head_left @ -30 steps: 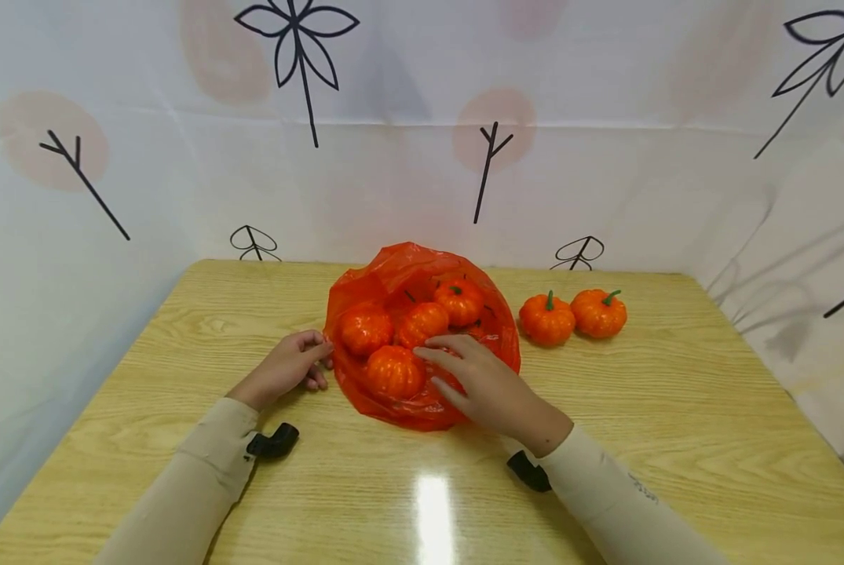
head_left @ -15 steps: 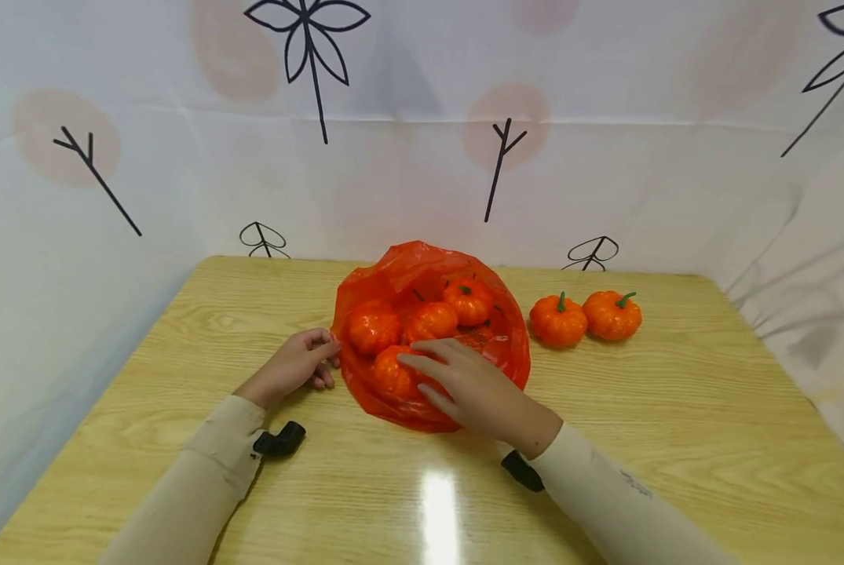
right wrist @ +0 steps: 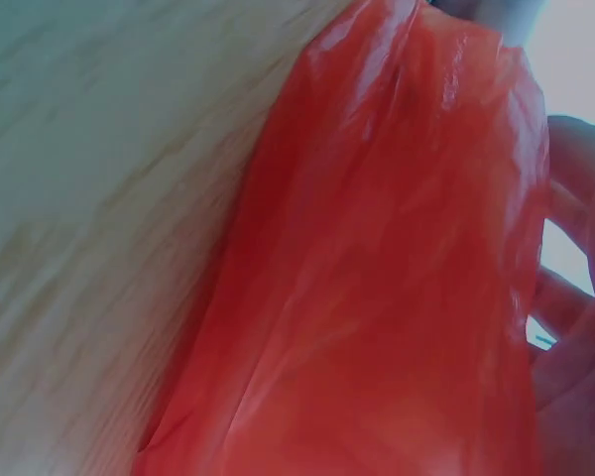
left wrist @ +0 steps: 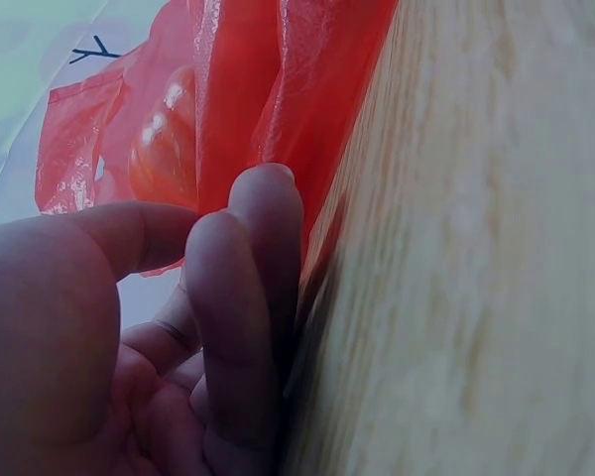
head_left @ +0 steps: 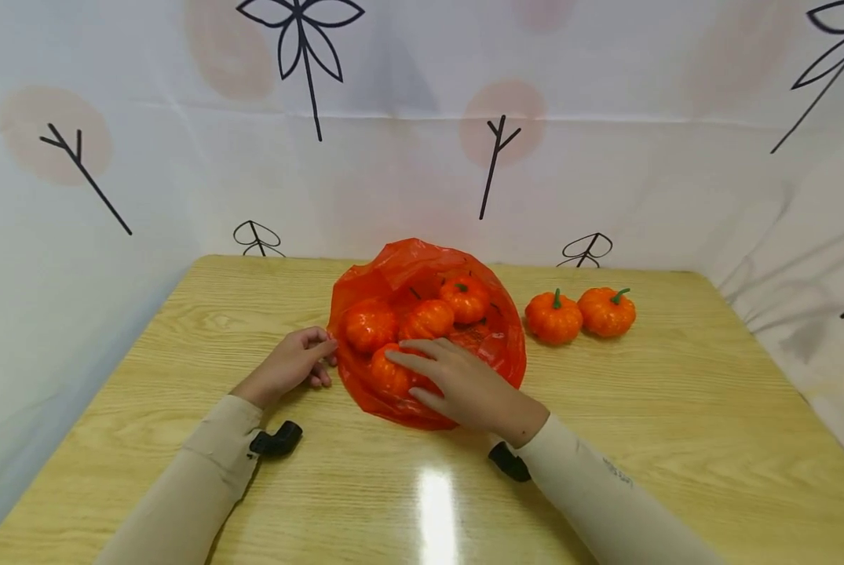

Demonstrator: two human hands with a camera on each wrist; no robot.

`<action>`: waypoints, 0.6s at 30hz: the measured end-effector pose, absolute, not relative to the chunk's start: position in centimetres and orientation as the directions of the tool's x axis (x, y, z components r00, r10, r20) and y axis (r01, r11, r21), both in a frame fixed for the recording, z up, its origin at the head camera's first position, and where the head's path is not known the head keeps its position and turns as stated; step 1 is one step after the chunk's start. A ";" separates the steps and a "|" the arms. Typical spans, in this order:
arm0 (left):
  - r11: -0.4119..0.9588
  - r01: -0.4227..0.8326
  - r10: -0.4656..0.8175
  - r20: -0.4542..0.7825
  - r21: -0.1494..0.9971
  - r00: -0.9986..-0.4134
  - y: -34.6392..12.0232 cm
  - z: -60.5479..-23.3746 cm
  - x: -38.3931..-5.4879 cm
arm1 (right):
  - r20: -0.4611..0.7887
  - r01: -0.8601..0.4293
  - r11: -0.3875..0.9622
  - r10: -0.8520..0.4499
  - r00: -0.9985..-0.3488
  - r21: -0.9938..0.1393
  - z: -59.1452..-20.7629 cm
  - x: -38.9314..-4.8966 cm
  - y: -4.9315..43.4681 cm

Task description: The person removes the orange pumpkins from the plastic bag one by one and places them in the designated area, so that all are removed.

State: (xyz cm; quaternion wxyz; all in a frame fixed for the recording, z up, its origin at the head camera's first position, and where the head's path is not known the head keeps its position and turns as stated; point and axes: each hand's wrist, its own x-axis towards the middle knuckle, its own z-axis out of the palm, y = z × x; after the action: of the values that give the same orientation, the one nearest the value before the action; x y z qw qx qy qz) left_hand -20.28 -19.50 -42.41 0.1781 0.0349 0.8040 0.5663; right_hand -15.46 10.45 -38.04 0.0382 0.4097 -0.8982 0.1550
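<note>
A red plastic bag lies spread with its mouth up near the back middle of the table. Inside it sit several small orange pumpkins. My left hand pinches the bag's left edge between thumb and fingers; the left wrist view shows the film of the bag at the fingertips. Over the bag's front reaches my right hand, its fingers extended and spread above the front pumpkin, partly covering it. Contact there is hard to tell. From the right wrist, the bag's side hides most of the fingers.
Two more pumpkins with green stems, a nearer one and one beside it, stand on the wooden table right of the bag. A patterned white cloth rises behind the back edge. Black fittings sit at both wrists.
My right hand has shifted left over the front pumpkin, covering more of it. My left hand keeps its hold on the bag's edge. The head view swings slightly.
</note>
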 end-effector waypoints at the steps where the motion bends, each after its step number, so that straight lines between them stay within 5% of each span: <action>1: 0.355 -0.149 0.254 -0.248 0.923 -0.935 -19.5 -42.3 -20.3 | 0.190 -0.745 0.616 -0.724 -0.663 -0.254 -38.1 -15.5 10.5; 18: 0.355 -0.143 0.253 -0.242 0.924 -0.937 -19.4 -42.3 -19.9 | 0.207 -0.730 0.616 -0.705 -0.679 -0.296 -38.6 -15.1 10.5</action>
State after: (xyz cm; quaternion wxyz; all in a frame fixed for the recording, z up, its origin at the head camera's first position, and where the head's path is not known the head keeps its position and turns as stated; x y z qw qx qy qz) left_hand -19.95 -19.45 -42.28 0.1747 0.0341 0.8042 0.5670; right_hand -15.13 10.54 -38.63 0.0348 0.3993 -0.8982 0.1804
